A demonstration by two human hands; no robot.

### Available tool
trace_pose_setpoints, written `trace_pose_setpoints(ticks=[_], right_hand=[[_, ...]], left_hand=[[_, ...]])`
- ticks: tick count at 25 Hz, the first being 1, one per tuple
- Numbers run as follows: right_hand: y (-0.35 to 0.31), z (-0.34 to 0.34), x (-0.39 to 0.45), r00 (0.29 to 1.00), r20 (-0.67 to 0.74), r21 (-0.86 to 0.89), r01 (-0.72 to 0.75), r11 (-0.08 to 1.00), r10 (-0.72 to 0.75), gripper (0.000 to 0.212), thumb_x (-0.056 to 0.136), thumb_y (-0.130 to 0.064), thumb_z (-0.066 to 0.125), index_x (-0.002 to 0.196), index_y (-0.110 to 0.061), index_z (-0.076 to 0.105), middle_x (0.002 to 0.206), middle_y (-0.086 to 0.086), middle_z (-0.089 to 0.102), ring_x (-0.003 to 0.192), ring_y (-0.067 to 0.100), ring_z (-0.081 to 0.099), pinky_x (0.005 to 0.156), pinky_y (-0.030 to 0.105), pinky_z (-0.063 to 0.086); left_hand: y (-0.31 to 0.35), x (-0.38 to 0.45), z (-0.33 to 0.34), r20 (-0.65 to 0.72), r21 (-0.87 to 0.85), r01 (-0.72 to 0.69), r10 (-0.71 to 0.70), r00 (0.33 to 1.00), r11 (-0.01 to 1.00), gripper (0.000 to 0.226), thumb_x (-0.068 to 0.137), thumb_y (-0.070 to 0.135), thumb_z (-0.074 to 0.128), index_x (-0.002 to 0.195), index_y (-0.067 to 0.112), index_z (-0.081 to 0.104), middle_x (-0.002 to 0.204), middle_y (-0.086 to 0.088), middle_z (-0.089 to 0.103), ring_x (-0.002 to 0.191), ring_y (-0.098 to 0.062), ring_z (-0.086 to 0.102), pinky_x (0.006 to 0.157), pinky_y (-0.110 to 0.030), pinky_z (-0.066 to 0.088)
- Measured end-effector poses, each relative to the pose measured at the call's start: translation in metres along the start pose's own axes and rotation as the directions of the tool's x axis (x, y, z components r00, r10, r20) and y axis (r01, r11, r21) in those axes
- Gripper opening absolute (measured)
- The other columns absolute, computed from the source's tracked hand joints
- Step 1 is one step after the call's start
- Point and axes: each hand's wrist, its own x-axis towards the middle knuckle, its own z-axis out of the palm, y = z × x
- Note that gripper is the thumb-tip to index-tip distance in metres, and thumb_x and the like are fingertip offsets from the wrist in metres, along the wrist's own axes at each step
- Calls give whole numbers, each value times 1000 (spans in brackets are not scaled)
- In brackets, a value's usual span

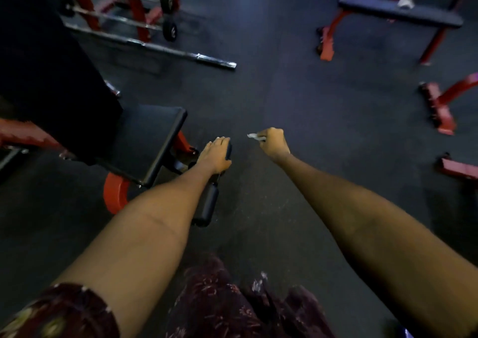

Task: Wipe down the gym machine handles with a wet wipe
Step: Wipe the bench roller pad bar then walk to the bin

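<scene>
A black padded machine handle [209, 203] juts out beside the machine's black seat pad [147, 141]. My left hand [214, 155] lies on the handle's far end, fingers stretched over it and thumb at its side. To its right, apart from the handle, my right hand [273, 142] is curled in a fist and holds a small crumpled white wet wipe [254, 136], which sticks out on the left of the fist.
The machine's red frame [116, 192] curves under the seat. Chrome barbells [165, 49] on a red rack lie at the back left. A black flat bench [398, 11] on red legs stands at the back right, with red machine feet [439, 110] at the right edge. Dark rubber floor [297, 84] lies between.
</scene>
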Motion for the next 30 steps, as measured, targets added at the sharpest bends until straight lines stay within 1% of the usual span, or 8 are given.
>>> trace_pose_setpoints(ticks=[3, 6, 11, 14, 19, 21, 25, 30], right_hand=[[3, -35, -17, 996, -70, -59, -52, 997, 48, 20, 85, 2, 51, 93, 5, 68, 81, 22, 63, 66, 27, 54, 56, 33, 41], [12, -60, -43, 973, -176, -74, -164, 984, 149, 20, 85, 2, 53, 98, 4, 68, 90, 21, 67, 76, 32, 62, 65, 41, 53], [28, -66, -108, 881, -323, -5, -367, 930, 346, 25, 82, 2, 52, 101, -1, 69, 94, 19, 68, 85, 35, 64, 69, 40, 54], [41, -65, -161, 767, -422, 93, -493, 865, 483, 25, 81, -1, 54, 98, -4, 71, 95, 18, 69, 86, 35, 64, 72, 44, 55], [54, -65, -275, 553, -470, 206, -688, 695, 687, 24, 82, -4, 54, 99, -6, 70, 98, 18, 68, 89, 35, 63, 73, 40, 53], [58, -63, -328, 443, -487, 250, -755, 606, 753, 25, 81, -3, 53, 99, -8, 70, 99, 18, 68, 92, 36, 62, 73, 38, 51], [60, -48, -438, 228, -500, 337, -838, 430, 835, 27, 79, -2, 53, 99, -8, 70, 100, 18, 68, 95, 36, 62, 74, 36, 48], [35, -18, -580, 74, -443, 358, -899, 253, 893, 31, 81, -1, 53, 108, -8, 68, 110, 15, 66, 100, 33, 61, 83, 38, 51]], left_hand=[[11, 12, -23, 23, 77, -136, 135, 991, 988, 75, 89, 26, 60, 147, 5, 19, 153, -12, 24, 142, -24, 20, 116, -37, 14], [37, 24, -41, 70, 145, -317, 309, 948, 937, 75, 89, 27, 59, 148, 5, 18, 153, -11, 24, 142, -24, 21, 116, -36, 13], [93, 19, -48, 201, 209, -586, 552, 809, 783, 74, 91, 28, 57, 149, 5, 17, 154, -11, 22, 143, -23, 19, 117, -35, 12], [131, 1, -38, 289, 230, -727, 668, 686, 647, 71, 92, 27, 56, 148, 4, 20, 153, -11, 23, 143, -24, 20, 116, -34, 12], [200, -46, -5, 403, 182, -879, 782, 476, 441, 65, 91, 26, 56, 145, 4, 26, 150, -11, 30, 137, -24, 31, 115, -34, 14], [227, -79, 12, 450, 145, -928, 812, 371, 343, 64, 91, 27, 55, 145, 5, 27, 149, -11, 31, 136, -25, 32, 114, -34, 15], [277, -162, 45, 508, 82, -986, 846, 164, 143, 64, 92, 28, 54, 145, 5, 26, 150, -12, 31, 136, -26, 32, 114, -33, 16], [324, -287, 84, 580, 13, -997, 813, -51, -71, 56, 89, 27, 58, 137, 5, 38, 142, -13, 41, 128, -29, 42, 108, -34, 29]])
